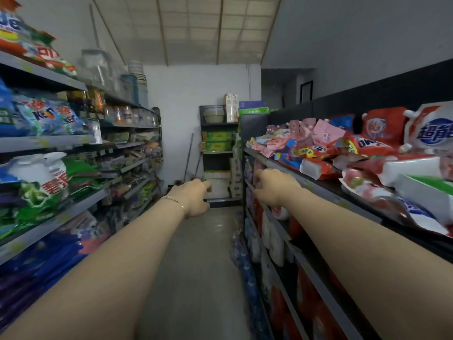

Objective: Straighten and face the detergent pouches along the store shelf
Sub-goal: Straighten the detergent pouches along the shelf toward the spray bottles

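Step, by my guess: reaching in, tidy-up not yet begun. Detergent pouches (362, 146) lie in messy heap on right shelf (282, 169), many flat. Left hand (193, 197) mid aisle, fingers loose, holds nothing. Right hand (272, 186) at shelf edge, fingers bent; grip unclear. Next: stand fallen pouch up, front out.

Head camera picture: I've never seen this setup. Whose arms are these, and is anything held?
There is no machine here. A person wears one wide-angle camera on the head, so you see their own bare arms stretched out along a shop aisle. The left hand, bracelet on its wrist, is in the air over the aisle, fingers loosely curled, holding nothing. The right hand is at the front of the right-hand shelving, just below its top shelf; blur hides whether it grips anything. On that top shelf detergent pouches lie tilted and overlapping. Bagged detergent fills the left shelves.
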`<state>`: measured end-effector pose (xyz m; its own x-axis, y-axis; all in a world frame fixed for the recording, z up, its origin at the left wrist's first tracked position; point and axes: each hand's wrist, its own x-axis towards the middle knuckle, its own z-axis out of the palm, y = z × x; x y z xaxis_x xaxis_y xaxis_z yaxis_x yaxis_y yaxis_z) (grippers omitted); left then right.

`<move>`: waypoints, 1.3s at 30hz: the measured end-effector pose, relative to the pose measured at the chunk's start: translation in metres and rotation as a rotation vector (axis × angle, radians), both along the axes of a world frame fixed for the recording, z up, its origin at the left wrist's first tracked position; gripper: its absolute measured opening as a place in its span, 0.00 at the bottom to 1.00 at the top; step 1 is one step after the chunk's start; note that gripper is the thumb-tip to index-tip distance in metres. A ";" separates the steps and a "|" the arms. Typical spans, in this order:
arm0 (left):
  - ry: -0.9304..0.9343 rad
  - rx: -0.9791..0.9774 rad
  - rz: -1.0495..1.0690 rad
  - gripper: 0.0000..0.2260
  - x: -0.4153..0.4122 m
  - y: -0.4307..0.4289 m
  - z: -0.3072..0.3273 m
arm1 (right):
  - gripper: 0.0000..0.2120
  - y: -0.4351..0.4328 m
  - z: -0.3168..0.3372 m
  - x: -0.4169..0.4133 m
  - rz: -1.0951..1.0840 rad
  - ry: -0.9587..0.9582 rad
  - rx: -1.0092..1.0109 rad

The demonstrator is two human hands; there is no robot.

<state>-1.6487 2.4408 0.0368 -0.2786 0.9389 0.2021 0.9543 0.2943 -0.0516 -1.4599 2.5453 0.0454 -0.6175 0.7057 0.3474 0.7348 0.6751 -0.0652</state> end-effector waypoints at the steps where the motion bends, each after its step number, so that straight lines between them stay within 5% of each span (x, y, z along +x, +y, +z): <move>1: -0.004 0.007 -0.001 0.21 -0.008 0.016 0.000 | 0.17 0.016 0.000 -0.008 -0.001 0.002 0.004; 18: -0.023 -0.075 0.053 0.21 -0.154 0.208 -0.042 | 0.17 0.221 -0.036 -0.159 0.050 -0.045 -0.042; 39: -0.014 -0.013 0.046 0.20 -0.406 0.481 -0.021 | 0.20 0.490 -0.013 -0.402 0.072 -0.046 -0.007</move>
